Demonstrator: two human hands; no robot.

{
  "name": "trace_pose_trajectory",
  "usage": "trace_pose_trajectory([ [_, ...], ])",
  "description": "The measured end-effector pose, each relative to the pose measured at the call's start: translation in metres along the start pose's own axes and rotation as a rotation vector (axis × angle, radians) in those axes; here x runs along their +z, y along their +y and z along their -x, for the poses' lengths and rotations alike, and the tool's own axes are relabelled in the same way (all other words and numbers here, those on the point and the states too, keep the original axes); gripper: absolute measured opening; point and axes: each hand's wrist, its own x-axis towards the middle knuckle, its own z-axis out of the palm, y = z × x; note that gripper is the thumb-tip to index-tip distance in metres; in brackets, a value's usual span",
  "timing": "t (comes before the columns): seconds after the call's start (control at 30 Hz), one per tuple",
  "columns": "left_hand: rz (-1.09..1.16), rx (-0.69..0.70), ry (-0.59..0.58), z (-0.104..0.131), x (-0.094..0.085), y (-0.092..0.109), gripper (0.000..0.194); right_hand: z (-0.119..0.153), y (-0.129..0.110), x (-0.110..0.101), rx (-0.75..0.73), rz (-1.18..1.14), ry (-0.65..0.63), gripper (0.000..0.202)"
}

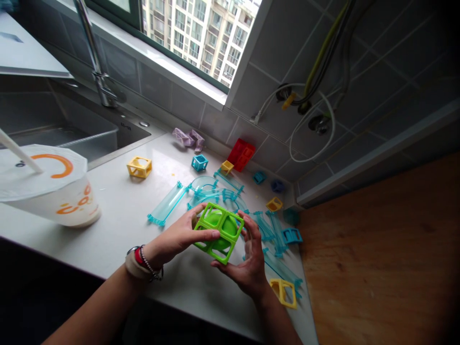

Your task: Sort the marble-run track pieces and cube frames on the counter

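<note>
Above the front part of the white counter, a bright green plastic frame block [220,231] with square openings and rounded green shapes inside is held between both hands. My left hand [183,235] grips its left side, the thumb lying across the front face. On the other side, my right hand [249,258] holds the right edge and lower corner with thumb and fingers. Behind the block lie clear teal track pieces [168,203], some straight and some curved, partly hidden by the hands. A yellow frame block [283,293] rests by my right forearm.
A paper cup [72,201] with a straw stands at the left, near the sink [125,143] and faucet [104,91]. Farther back are a yellow cube frame [140,167], a blue cube frame [199,163], purple pieces [189,138] and a red piece [241,154]. Cables hang on the wall.
</note>
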Motion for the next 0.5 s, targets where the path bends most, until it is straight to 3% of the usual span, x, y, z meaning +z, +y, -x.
trace_pose_trajectory([
  [0.1, 0.014, 0.056, 0.007, -0.001, 0.002, -0.001, 0.071, 0.001, -0.001, 0.003, 0.045, 0.001, -0.006, 0.11],
  [0.23, 0.083, 0.179, 0.116, -0.002, 0.005, -0.002, 0.075, 0.001, -0.004, 0.009, 0.151, -0.013, 0.026, 0.12],
  [0.33, 0.192, 0.166, 0.149, 0.0, 0.005, 0.0, 0.069, 0.001, -0.005, 0.012, 0.169, -0.038, 0.03, 0.116],
  [0.5, 0.293, 0.131, 0.104, 0.002, 0.003, 0.002, 0.048, 0.0, -0.003, 0.011, 0.156, -0.052, 0.047, 0.104],
])
